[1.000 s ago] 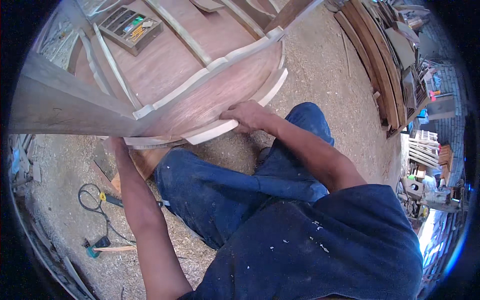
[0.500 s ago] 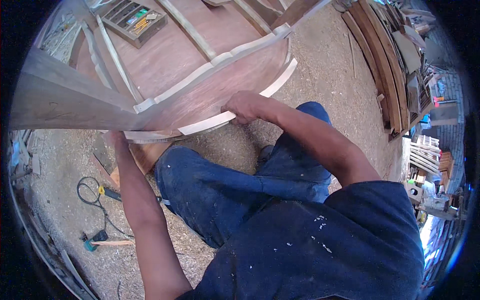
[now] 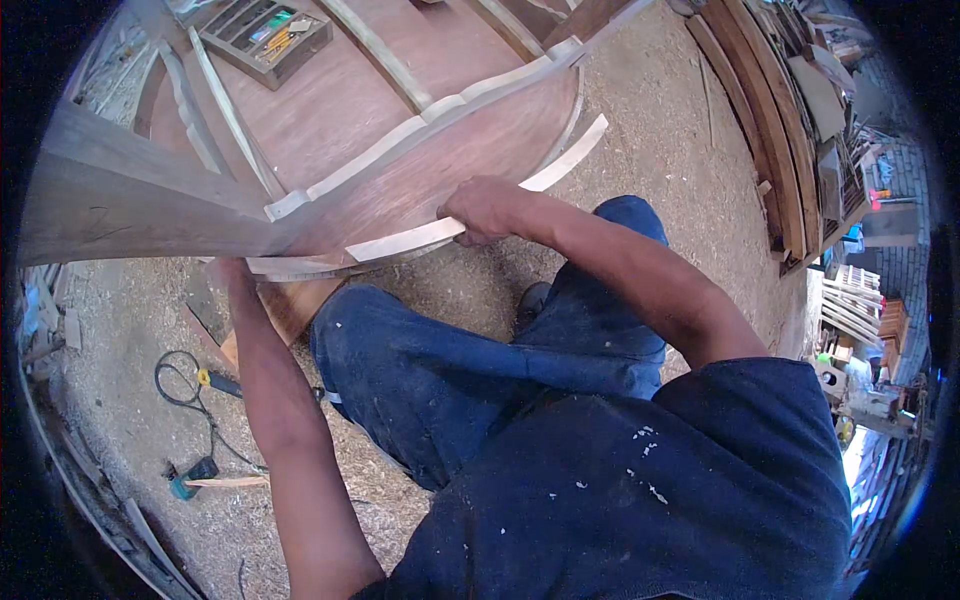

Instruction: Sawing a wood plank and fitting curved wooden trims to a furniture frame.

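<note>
My right hand (image 3: 487, 210) is closed round a thin, curved, pale wooden strip (image 3: 405, 240), whose far end sticks out to the right past my knuckles. The strip runs along the outer edge of a large reddish-brown wooden panel (image 3: 430, 180) with a rounded rim, and its right end stands apart from that rim. My left hand (image 3: 232, 272) reaches to the left end of the rim, beside another pale strip (image 3: 295, 266). A thick wooden beam (image 3: 150, 205) lies just above that hand and its fingers are hidden.
A compartmented wooden tray (image 3: 275, 60) with pencils rests on the panel between ribs. A corded power tool (image 3: 188, 480) lies on the shavings-covered floor at left, near a yellow-and-black handled tool (image 3: 217, 383). Curved brown planks (image 3: 760, 130) are stacked at right. A wooden block (image 3: 295, 300) stands below the rim.
The curved strip has shifted slightly, its right end swinging outward from the panel's rim and its left end moving a little left. My right hand has moved slightly left with it.
</note>
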{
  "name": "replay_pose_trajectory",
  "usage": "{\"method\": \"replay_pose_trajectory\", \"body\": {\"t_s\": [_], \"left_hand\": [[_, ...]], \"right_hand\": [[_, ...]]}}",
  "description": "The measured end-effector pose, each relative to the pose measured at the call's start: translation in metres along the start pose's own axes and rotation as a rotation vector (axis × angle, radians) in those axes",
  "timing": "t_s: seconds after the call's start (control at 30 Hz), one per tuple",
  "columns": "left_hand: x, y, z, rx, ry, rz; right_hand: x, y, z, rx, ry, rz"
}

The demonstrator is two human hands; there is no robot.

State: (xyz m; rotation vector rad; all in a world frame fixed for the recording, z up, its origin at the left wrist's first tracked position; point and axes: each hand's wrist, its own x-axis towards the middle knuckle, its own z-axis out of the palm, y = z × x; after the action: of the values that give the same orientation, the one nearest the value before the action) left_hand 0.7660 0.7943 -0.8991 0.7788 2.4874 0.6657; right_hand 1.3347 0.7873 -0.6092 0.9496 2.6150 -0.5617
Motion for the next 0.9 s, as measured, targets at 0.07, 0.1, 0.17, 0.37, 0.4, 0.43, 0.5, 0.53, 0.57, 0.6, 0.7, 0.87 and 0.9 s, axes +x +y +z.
{"method": "replay_pose_trajectory", "body": {"t_s": [0.07,0.1,0.17,0.37,0.4,0.43,0.5,0.53,0.57,0.6,0.7,0.87,0.9], "left_hand": [[-0.001,0.002,0.004,-0.022,-0.003,0.003],[-0.001,0.003,0.005,-0.042,0.001,0.003],[-0.003,0.002,0.005,-0.080,0.008,0.002],[-0.006,0.006,0.006,-0.185,0.014,0.015],[-0.007,0.005,0.005,-0.200,0.013,0.015],[-0.007,0.005,0.004,-0.215,0.013,0.016],[-0.008,0.005,0.004,-0.246,0.011,0.017],[-0.008,0.005,0.003,-0.245,0.007,0.020],[-0.008,0.005,0.003,-0.179,0.008,0.069],[-0.008,0.005,0.002,-0.114,0.009,0.118],[-0.008,0.003,-0.003,0.086,0.015,0.266],[-0.012,0.003,-0.003,0.356,0.026,0.453],[-0.016,0.006,0.008,0.229,-0.033,0.430]], "right_hand": [[0.001,0.001,0.000,0.011,-0.012,0.007],[0.001,0.002,-0.001,0.023,-0.022,0.008],[0.003,0.002,-0.001,0.049,-0.041,0.008],[0.005,0.005,0.008,0.068,-0.092,0.072],[0.005,0.005,0.008,0.057,-0.075,0.061],[0.005,0.005,0.008,0.046,-0.057,0.050],[0.005,0.004,0.009,0.025,-0.022,0.030],[0.005,0.005,0.010,0.027,-0.022,0.034],[0.005,0.006,0.010,0.023,-0.009,0.024],[0.005,0.007,0.011,0.020,0.005,0.013],[0.004,0.007,0.012,0.016,0.033,-0.006],[0.003,0.003,0.008,0.015,-0.054,0.040],[0.000,0.005,0.010,0.010,-0.051,0.049]]}}
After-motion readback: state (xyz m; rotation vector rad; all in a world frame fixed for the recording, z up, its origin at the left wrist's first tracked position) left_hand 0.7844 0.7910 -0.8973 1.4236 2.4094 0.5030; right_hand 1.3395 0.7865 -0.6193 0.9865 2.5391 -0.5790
